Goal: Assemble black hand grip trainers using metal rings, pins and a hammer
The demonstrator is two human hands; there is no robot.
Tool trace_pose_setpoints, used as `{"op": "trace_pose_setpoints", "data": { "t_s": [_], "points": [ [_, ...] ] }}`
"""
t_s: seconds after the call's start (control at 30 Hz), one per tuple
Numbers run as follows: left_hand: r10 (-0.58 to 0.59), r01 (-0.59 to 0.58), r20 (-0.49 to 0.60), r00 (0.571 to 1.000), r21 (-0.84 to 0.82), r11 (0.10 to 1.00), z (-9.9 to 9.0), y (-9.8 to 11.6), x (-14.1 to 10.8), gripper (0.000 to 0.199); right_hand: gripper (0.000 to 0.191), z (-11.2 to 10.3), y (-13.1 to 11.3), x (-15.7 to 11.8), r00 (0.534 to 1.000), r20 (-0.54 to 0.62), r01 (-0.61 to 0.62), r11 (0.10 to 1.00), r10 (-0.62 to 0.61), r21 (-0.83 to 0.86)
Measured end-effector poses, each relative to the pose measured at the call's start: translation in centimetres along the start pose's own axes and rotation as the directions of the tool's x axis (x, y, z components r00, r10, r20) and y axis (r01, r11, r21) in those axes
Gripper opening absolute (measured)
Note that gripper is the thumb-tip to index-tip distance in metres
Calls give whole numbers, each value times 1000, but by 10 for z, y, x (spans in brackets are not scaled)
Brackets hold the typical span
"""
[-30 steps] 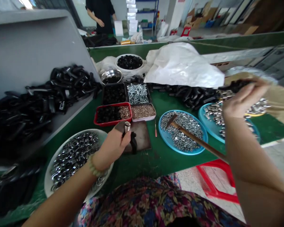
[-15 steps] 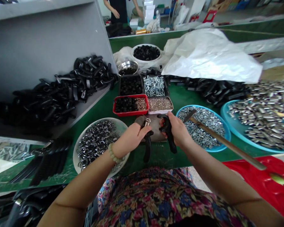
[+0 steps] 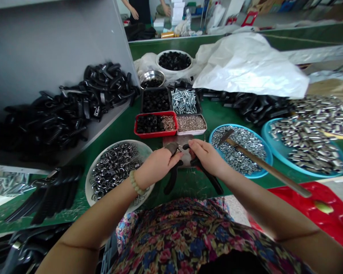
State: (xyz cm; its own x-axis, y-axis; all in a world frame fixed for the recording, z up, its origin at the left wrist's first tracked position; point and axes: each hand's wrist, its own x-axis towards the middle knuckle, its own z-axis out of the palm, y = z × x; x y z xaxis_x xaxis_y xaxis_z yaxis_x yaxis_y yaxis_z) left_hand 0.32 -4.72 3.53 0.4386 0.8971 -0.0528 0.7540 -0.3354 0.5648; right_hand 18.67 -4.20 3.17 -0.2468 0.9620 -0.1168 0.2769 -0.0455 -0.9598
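So the left hand and right hand are pinching the top of a black clamp at lower center of the frame; it looks light but stiff, so the long handles seem the best grip.

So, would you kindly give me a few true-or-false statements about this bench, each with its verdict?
1. The beaded bracelet is on the right wrist. False: it is on the left wrist.
2. The left hand and right hand hold a black spring clamp. True.
3. The hammer lies on the blue plate of hex nuts. True.
4. The red tray holds silver bolts. False: it holds black parts and small brass-coloured pieces; the silver bolts lie in the dark tray behind it.
5. The white plate by the left hand holds metal rings. True.
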Motion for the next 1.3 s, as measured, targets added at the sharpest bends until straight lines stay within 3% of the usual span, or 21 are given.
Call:
{"op": "trace_pose_setpoints", "data": {
  "t_s": [0.13, 0.3, 0.53, 0.6, 0.7, 0.77, 0.87, 0.93, 1.0, 1.07, 1.13, 1.17, 1.23, 1.3],
  "points": [
    [-9, -1, 50, 999, 192, 981, 4, -2, 2, 47, 44, -3, 0, 0, 998, -12, 52, 991, -54, -126],
    [35, -62, 114, 993, 245, 968, 6, -4, 6, 53, 43, -8, 1, -1, 998, 58, 15, 997, -11, -69],
    [47, -114, 219, 975, 305, 946, 9, -1, 4, 49, 40, -3, 5, -3, 987, 159, 39, 992, -20, -118],
    [27, -80, 197, 980, 264, 961, 9, 3, 3, 50, 40, 4, 6, -6, 994, 106, 29, 998, -23, -61],
    [0, -19, 101, 995, 192, 981, 11, 11, 3, 51, 40, 17, 3, -13, 994, -109, 38, 996, -30, 76],
    [-11, 5, 39, 999, 162, 987, 13, 16, 4, 48, 41, 23, 1, -15, 982, -187, 63, 991, -40, 121],
    [-58, 60, -17, 998, 119, 991, 15, 16, 5, 43, 43, 24, 5, -11, 980, -177, 113, 989, -94, 100],
    [-68, 69, -39, 997, 46, 997, 11, 10, 4, 39, 45, 17, 14, 1, 985, -100, 147, 985, -139, 85],
    [-16, 12, -82, 996, -51, 999, 5, 2, 2, 31, 51, 4, 24, 25, 981, -5, 194, 979, -194, 65],
    [40, -52, -161, 986, -72, 996, 3, -5, -1, 26, 55, -9, 31, 58, 963, 48, 268, 960, -265, -77],
    [81, -77, -185, 979, 31, 997, 11, -8, -2, 22, 45, -16, 32, 96, 940, 85, 335, 841, -332, -425],
    [100, -85, -147, 984, 109, 990, 19, -8, -2, 18, 38, -17, 30, 114, 930, 138, 350, 707, -340, -614],
    [142, -142, 18, 990, 252, 957, 36, -8, -1, 18, 30, -12, 24, 144, 923, 233, 347, 401, -306, -848],
    [178, -229, 181, 967, 324, 918, 45, -11, 4, 20, 27, -3, 16, 164, 920, 290, 347, 204, -264, -915]
  ]
}}
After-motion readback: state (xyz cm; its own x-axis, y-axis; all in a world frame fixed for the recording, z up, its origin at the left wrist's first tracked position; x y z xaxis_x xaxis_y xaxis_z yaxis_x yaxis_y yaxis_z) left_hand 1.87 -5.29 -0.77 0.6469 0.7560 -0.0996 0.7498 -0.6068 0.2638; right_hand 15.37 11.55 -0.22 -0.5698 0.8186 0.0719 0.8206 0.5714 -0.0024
